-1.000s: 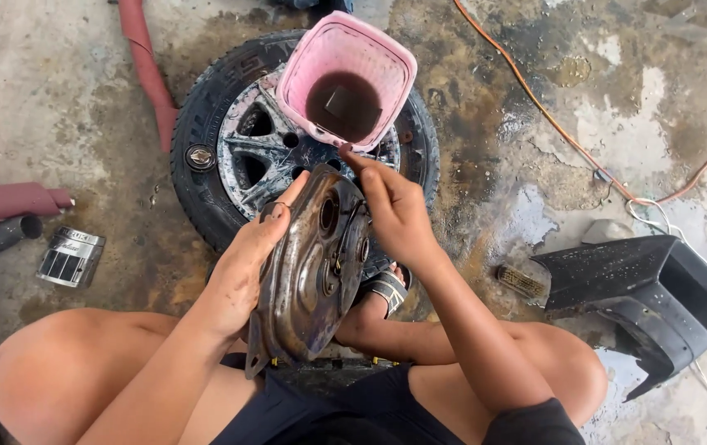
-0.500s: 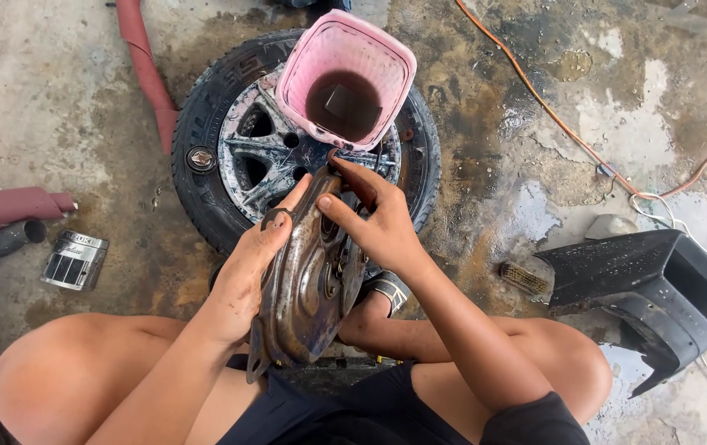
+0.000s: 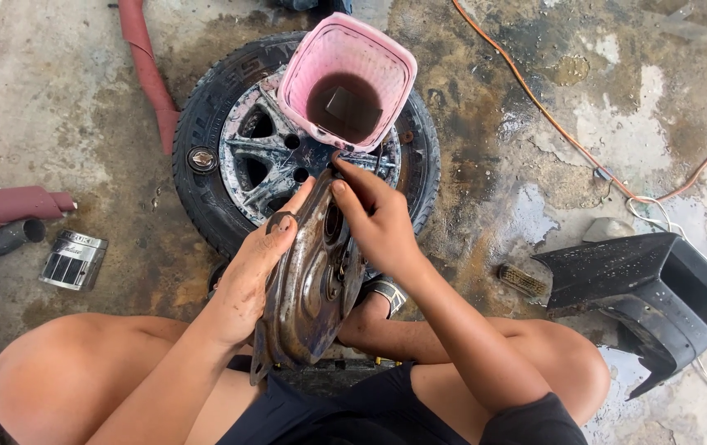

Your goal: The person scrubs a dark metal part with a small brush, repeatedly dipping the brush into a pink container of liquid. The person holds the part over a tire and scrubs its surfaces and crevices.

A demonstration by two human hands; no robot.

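Two bare hands support one grimy metal engine cover [image 3: 308,284], held on edge above the person's lap and just in front of a wheel. Left hand [image 3: 248,276] is clasped around the cover's left rim, palm against the outer face and fingers reaching up to the top edge. Right hand [image 3: 378,218] is closed on the cover's upper right edge, fingertips pinched at the top where the rim meets the inner face. Cover surface shows brown and bluish staining with round bosses on the inner side. Directly beyond the cover lies a scooter wheel [image 3: 230,156], flat on the ground, with a black tyre and a paint-flecked spoked rim. A pink plastic basket [image 3: 304,74] rests on the wheel's far side, tilted, holding dark liquid. Wet, stained concrete floor [image 3: 501,107] surrounds the work. To the right sits a black plastic body panel [image 3: 641,288]; an orange cable [image 3: 551,124] runs across the floor behind it. To the left lie a small chrome part [image 3: 73,259] and a red hose [image 3: 146,66].
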